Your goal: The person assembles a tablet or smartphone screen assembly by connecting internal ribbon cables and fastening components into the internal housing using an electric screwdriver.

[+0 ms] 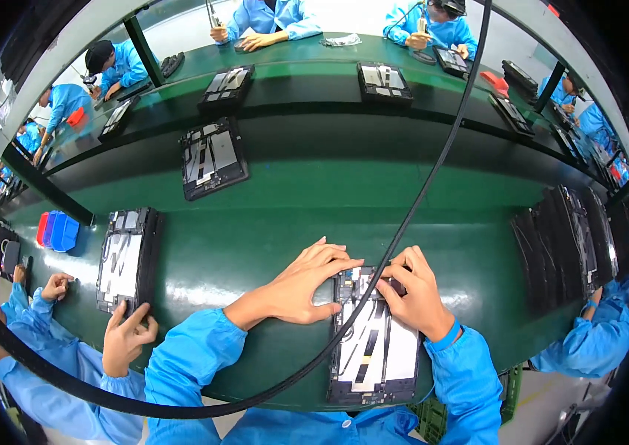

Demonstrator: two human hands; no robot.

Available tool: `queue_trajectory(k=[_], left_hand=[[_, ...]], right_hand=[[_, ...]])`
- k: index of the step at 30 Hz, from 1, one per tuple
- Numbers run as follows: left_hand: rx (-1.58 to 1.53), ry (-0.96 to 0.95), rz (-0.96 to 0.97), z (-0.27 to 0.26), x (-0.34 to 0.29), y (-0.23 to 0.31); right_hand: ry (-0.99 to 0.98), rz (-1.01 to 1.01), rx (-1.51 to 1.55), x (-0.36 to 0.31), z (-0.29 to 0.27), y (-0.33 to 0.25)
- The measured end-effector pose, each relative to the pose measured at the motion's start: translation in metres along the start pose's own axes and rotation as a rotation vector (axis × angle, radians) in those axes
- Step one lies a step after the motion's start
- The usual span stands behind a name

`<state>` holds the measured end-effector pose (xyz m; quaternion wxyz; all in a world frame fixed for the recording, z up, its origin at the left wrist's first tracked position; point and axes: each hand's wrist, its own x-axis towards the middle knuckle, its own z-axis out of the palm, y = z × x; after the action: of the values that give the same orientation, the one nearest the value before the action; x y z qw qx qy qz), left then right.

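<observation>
An opened tablet [375,345], its back cover off and its white battery and flat cables showing, lies on the green table before me. My left hand [301,285] is at its upper left corner with fingers stretched out. Its index fingertip rests by the top edge and its thumb touches the left side. My right hand [416,293] bends over the upper right corner, thumb and fingers drawn together in a pinch on the circuit area. Whatever is between those fingertips is hidden. A wristband [445,337] circles my right wrist, and a black cable crosses in front of the tablet.
A stack of opened tablets [123,256] stands at left, touched by a co-worker's hand [127,337]. Dark tablets [563,245] stand stacked at right near another person's sleeve. One tablet [212,158] lies farther back. Blue bins [61,231] sit far left. A black cable [433,178] hangs across the view.
</observation>
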<state>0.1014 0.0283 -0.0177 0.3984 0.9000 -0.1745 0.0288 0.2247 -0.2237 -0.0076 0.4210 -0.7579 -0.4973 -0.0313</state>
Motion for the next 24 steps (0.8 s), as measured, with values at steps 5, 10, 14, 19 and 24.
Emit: queue_trajectory(k=[5, 10, 14, 19, 24], left_hand=[[-0.024, -0.040, -0.004, -0.001, 0.000, -0.001], [-0.029, -0.020, -0.037, 0.003, -0.002, 0.005], [-0.020, 0.021, -0.057, 0.008, -0.003, 0.009], [0.007, 0.059, -0.042, 0.011, -0.004, 0.007], [0.045, 0.106, -0.051, 0.016, -0.007, 0.011]], right_hand=[[-0.015, -0.003, -0.022, -0.002, 0.001, 0.000], [-0.005, -0.019, -0.009, -0.001, 0.001, 0.000], [-0.077, 0.046, 0.054, 0.002, -0.005, -0.003], [-0.203, 0.109, 0.098, 0.005, -0.006, -0.002], [-0.196, 0.141, 0.123, 0.006, -0.005, -0.002]])
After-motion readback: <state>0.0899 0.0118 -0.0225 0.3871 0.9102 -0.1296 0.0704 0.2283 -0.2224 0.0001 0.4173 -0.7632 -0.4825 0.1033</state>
